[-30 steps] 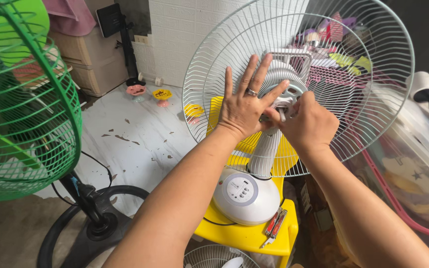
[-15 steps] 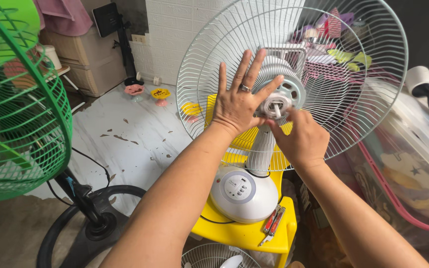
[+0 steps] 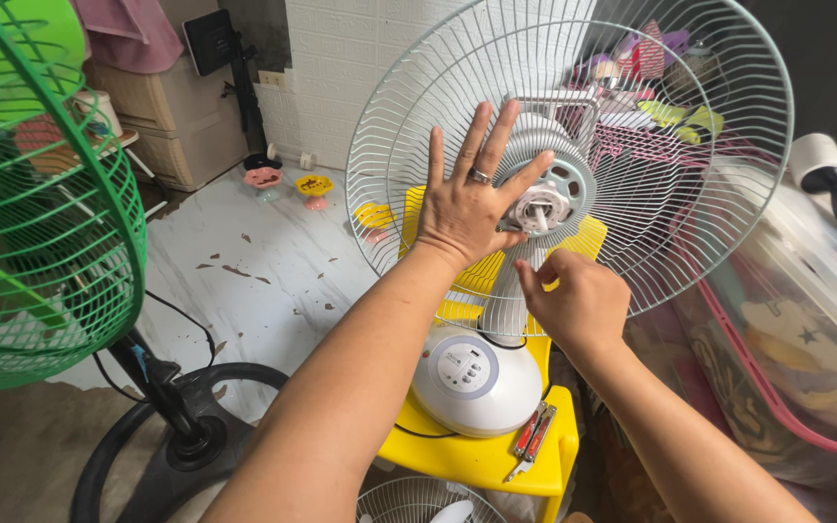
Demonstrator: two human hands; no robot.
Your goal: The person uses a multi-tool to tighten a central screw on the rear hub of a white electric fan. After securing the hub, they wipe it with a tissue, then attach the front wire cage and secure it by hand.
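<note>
Biggest thing here is the white wire fan guard [image 3: 632, 194], a round rear cage standing upright and facing the person, with no blade on it. Its centre carries the motor hub [image 3: 542, 201], and the short shaft sticks straight out toward the camera, so the fan's long axis runs vertically from cage down the neck to the rounded white base [image 3: 477, 380]. That base sits on a small yellow stool [image 3: 496, 455], which lifts the fan to a handy height.

Off to the left is a green fan cage [image 3: 41, 223] on a black stand, not touched by anyone.

The left hand [image 3: 467, 208] is spread flat, fingers fanned wide, pressed against the wires just left of the hub, looks like it's bracing the cage so it doesn't wobble or turn. The right hand [image 3: 573, 295] is below the hub, fingers curled in loosely; can't tell if it pinches some small part.

Small red-handled pliers [image 3: 535, 436] lie on the stool beside the base, within easy reach.
</note>
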